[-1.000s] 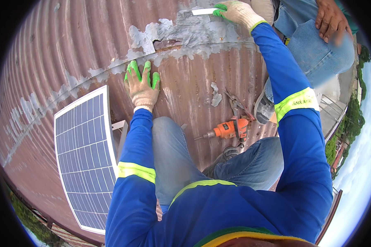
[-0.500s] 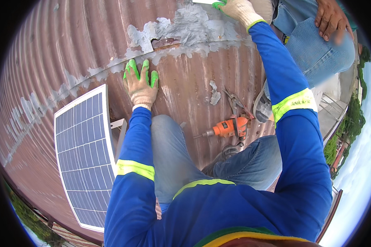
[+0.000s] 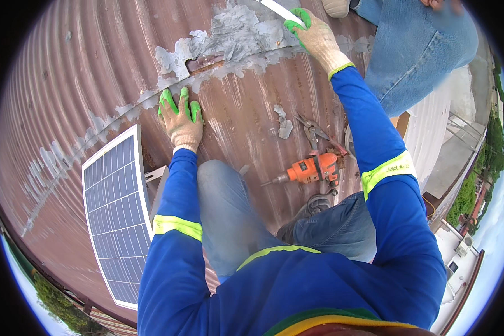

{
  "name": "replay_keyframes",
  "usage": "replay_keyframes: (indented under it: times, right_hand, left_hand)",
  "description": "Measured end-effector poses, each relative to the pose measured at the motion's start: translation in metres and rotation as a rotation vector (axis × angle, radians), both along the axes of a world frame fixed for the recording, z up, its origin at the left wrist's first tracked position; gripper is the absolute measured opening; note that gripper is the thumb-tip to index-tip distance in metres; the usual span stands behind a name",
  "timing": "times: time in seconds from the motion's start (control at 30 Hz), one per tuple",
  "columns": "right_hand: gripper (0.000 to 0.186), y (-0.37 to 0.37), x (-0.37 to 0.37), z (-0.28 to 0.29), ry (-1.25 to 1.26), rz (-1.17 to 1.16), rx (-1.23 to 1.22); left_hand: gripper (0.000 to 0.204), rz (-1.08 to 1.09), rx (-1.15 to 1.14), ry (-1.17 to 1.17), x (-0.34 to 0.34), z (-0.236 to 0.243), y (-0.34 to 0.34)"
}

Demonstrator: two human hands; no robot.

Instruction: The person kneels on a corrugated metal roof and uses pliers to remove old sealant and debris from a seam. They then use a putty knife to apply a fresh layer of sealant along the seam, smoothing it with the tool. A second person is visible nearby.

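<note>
Right hand (image 3: 318,38) is gripping a white flat tool (image 3: 280,9) at the far grey sealant patch (image 3: 235,39), long axis running far-left. Left hand (image 3: 181,120) is lying flat, released, on the roof (image 3: 95,73), nearer, holding nothing.

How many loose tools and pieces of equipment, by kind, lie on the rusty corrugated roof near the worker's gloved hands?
Orange power drill: 1
Metal pliers or snips: 1
Blue solar panel: 1
White flat strip held in the right hand: 1
Total: 4
</note>
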State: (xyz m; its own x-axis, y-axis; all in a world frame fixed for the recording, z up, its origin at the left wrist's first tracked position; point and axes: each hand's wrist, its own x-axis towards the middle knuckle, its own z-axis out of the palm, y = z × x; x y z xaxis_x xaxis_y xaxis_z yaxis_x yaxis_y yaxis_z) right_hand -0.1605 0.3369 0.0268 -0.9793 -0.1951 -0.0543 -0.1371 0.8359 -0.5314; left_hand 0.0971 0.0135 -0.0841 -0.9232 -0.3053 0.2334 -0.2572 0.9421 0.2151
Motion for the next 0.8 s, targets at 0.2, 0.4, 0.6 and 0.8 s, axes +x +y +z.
replay_keyframes:
  times: [0.2,0.4,0.6,0.8]
  right_hand:
    - [0.051,0.019,0.04,-0.02,-0.045,0.199,0.209]
    - [0.051,0.027,0.042,-0.014,0.123,0.127,0.302]
    - [0.039,0.012,0.063,0.002,-0.036,-0.061,0.214]
    - [0.049,0.057,0.183,0.009,-0.216,-0.093,0.034]
  left_hand:
    - [0.056,-0.009,-0.033,-0.016,0.001,-0.003,-0.002]
    - [0.056,0.002,-0.039,-0.041,0.002,-0.007,-0.002]
    - [0.058,-0.016,-0.091,-0.032,-0.002,-0.013,-0.005]
    - [0.061,-0.03,-0.151,-0.2,-0.001,-0.005,-0.013]
